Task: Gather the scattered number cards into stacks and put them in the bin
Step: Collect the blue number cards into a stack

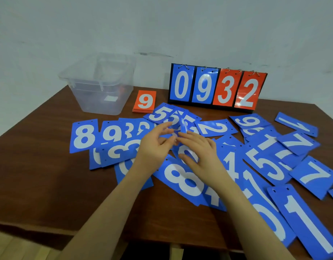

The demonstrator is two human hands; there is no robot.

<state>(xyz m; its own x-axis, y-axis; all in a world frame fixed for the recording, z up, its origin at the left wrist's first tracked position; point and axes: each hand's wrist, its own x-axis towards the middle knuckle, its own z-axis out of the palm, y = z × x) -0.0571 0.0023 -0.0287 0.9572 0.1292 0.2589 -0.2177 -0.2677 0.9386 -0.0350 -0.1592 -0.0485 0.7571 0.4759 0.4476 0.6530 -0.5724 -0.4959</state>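
Observation:
Several blue number cards lie scattered and overlapping across the brown table (39,166), among them an 8 (84,136), a larger 8 (182,182) and a long 1 (308,222). My left hand (154,145) and my right hand (197,152) meet over the middle of the pile. Between their fingertips a blurred blue card (182,125) stands lifted on edge; both hands pinch it. A neat stack of orange cards (145,101) with a 9 on top lies behind the pile. The clear plastic bin (100,85) stands at the back left.
A flip scoreboard (217,88) showing 0 9 3 2 stands at the back against the white wall. The table's front edge runs below my forearms. Bare wood shows at the left and front left of the table.

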